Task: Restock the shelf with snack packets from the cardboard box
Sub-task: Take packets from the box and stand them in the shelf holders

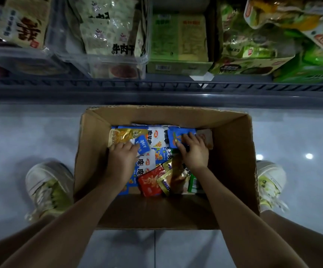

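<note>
An open cardboard box (232,151) stands on the floor between my feet, with several snack packets lying in its bottom. My left hand (121,161) is inside it, fingers curled round a small blue packet (143,145) next to a gold packet (121,136). My right hand (192,151) lies on a larger blue packet (178,137) at the far side, thumb and fingers gripping its edge. Red (150,181) and gold-brown packets (173,176) lie nearer me. The shelf (156,89) runs across the top of the view.
On the shelf stand clear plastic bins (106,59) of pale packets at the left, a green carton (178,41) in the middle and green bags (272,35) at the right. My shoes (48,188) flank the box on a glossy tiled floor.
</note>
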`<move>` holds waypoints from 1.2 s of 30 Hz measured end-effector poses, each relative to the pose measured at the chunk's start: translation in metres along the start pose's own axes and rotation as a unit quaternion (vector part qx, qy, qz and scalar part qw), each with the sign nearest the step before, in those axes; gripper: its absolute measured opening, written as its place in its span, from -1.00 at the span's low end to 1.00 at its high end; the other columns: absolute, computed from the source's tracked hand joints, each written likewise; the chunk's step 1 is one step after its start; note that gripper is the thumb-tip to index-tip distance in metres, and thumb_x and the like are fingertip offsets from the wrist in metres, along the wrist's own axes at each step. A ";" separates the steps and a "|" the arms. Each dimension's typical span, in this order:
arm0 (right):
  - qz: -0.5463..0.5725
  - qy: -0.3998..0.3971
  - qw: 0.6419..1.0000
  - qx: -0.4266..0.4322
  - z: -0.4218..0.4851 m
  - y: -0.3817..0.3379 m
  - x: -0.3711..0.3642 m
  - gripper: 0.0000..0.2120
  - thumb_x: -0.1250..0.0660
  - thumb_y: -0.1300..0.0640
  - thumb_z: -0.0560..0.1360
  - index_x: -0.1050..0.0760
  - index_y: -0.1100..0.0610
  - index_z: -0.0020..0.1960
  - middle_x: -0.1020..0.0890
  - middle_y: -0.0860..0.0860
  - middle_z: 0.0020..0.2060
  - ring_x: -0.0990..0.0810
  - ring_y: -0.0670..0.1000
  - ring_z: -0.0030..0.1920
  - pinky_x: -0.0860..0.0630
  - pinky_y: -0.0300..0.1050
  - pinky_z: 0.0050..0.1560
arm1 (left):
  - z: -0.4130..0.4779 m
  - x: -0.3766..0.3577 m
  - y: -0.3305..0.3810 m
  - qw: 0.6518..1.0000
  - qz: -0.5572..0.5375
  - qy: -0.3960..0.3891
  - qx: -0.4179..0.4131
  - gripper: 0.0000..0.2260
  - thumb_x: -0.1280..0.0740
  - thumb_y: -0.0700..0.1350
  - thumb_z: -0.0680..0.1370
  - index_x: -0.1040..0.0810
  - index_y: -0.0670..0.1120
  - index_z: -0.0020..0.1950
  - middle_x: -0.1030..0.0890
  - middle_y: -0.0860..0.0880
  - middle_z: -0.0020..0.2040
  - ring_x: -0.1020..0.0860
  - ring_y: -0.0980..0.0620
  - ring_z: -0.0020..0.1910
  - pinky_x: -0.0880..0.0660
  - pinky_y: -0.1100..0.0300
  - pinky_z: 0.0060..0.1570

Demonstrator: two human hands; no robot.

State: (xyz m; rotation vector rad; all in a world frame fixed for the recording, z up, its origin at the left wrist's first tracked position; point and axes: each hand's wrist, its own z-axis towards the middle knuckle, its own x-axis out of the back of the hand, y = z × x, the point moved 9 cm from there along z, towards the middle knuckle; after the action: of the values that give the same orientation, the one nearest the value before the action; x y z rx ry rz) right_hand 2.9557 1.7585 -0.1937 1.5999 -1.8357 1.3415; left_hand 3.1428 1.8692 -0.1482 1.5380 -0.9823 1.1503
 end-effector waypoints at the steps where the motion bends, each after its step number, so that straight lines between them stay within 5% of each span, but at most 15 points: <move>1: -0.017 0.006 0.999 0.028 -0.008 -0.006 -0.002 -0.61 -0.18 -0.10 0.60 -0.42 -0.01 0.38 -0.38 0.00 0.42 -0.23 0.11 0.45 -0.25 0.04 0.31 | -0.002 -0.001 -0.001 1.000 0.008 -0.007 0.004 -0.53 -0.63 -0.21 0.15 -0.65 -0.21 0.02 -0.65 -0.16 -0.11 -0.61 -0.19 -0.14 -0.53 -0.02 -0.11; 5: -0.047 0.035 0.997 0.040 -0.030 -0.005 -0.003 -0.63 -0.35 0.06 0.51 -0.48 -0.01 0.31 -0.47 0.02 0.30 -0.38 0.13 0.30 -0.29 0.03 0.19 | -0.008 -0.018 -0.011 0.997 -0.005 -0.060 0.040 -0.41 -0.67 -0.14 0.07 -0.64 -0.19 0.06 -0.62 -0.17 -0.09 -0.58 -0.20 -0.11 -0.54 -0.02 -0.14; 10: -0.028 0.030 0.995 -0.093 -0.032 0.024 0.005 -0.28 -0.45 -0.05 0.43 -0.21 0.06 0.47 -0.26 0.09 0.43 -0.30 0.15 0.38 -0.41 0.02 0.18 | -0.005 -0.027 -0.020 0.990 -0.043 -0.066 0.117 -0.41 -0.56 -0.19 0.32 -0.49 -0.18 0.32 -0.52 -0.24 0.18 -0.47 -0.24 0.16 -0.48 -0.06 0.09; 14: -0.036 0.023 0.993 -0.108 -0.031 0.027 -0.002 -0.38 -0.43 -0.11 0.43 -0.31 0.07 0.39 -0.40 0.08 0.32 -0.38 0.13 0.29 -0.46 0.00 0.07 | 0.000 -0.038 -0.029 0.969 -0.063 -0.113 0.212 -0.33 -0.48 -0.07 0.42 -0.27 -0.09 0.46 -0.44 -0.21 0.26 -0.41 -0.17 0.23 -0.42 0.00 0.18; 18: -0.041 -0.026 0.993 -0.107 -0.036 0.026 -0.020 -0.42 -0.44 -0.15 0.41 -0.39 0.11 0.30 -0.45 0.09 0.26 -0.38 0.12 0.29 -0.41 -0.03 0.13 | 0.000 -0.036 -0.032 0.943 -0.171 -0.084 0.274 -0.36 -0.53 -0.07 0.37 -0.36 -0.15 0.37 -0.50 -0.21 0.20 -0.48 -0.19 0.17 -0.45 -0.05 0.11; 23: -0.096 -0.066 0.991 -0.066 -0.041 0.013 -0.022 -0.72 -0.36 -0.13 0.48 -0.53 -0.01 0.12 -0.64 -0.01 0.04 -0.55 0.04 0.10 -0.36 -0.10 0.08 | -0.009 -0.016 -0.025 0.897 -0.307 -0.043 0.315 -0.73 -0.43 -0.16 0.48 -0.53 -0.21 0.14 -0.63 -0.14 0.05 -0.59 -0.10 0.05 -0.43 0.17 -0.10; 27: -0.140 -0.068 0.986 -0.053 -0.050 0.007 -0.015 -0.77 -0.38 -0.12 0.46 -0.57 0.01 -0.02 -0.62 -0.01 -0.02 -0.53 0.05 0.08 -0.36 -0.11 0.04 | -0.019 0.007 -0.022 0.885 -0.345 -0.031 0.312 -0.81 -0.40 -0.15 0.51 -0.59 -0.24 0.04 -0.65 -0.16 -0.01 -0.60 -0.09 0.00 -0.42 0.18 -0.14; 29: 0.013 -0.094 0.991 -0.095 -0.058 0.009 -0.016 -0.83 -0.44 -0.01 0.45 -0.49 0.02 -0.19 -0.59 -0.03 -0.18 -0.57 0.04 -0.06 -0.46 -0.08 -0.05 | -0.021 0.018 -0.020 0.881 -0.360 -0.034 0.304 -0.84 -0.37 -0.13 0.53 -0.57 -0.22 0.00 -0.65 -0.17 -0.06 -0.60 -0.09 -0.10 -0.48 0.11 -0.19; 32: 0.342 -0.131 0.922 -0.127 -0.071 -0.002 -0.012 -0.72 -0.45 0.28 0.44 -0.37 0.15 -0.31 -0.53 0.00 -0.37 -0.55 -0.05 -0.36 -0.58 0.04 -0.26 | -0.024 0.041 -0.016 0.881 -0.362 -0.030 0.302 -0.84 -0.32 -0.13 0.57 -0.51 -0.22 0.04 -0.62 -0.14 -0.12 -0.56 -0.06 -0.23 -0.45 0.09 -0.25; 36: 0.428 -0.161 0.885 -0.088 -0.096 -0.028 0.021 -0.77 -0.44 0.31 0.44 -0.40 0.16 -0.23 -0.49 -0.06 -0.51 -0.47 -0.13 -0.56 -0.49 -0.17 -0.53 | -0.026 0.080 -0.008 0.877 -0.380 -0.002 0.295 -0.92 -0.29 -0.14 0.59 -0.43 -0.13 0.01 -0.59 -0.12 -0.08 -0.55 -0.05 -0.15 -0.47 0.09 -0.14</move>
State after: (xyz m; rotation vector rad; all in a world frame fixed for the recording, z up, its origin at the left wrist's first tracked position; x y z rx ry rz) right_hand 2.9462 1.8277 -0.1193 0.9504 -2.9807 1.1697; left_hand 3.1638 1.8915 -0.0689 2.1280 0.0616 0.8824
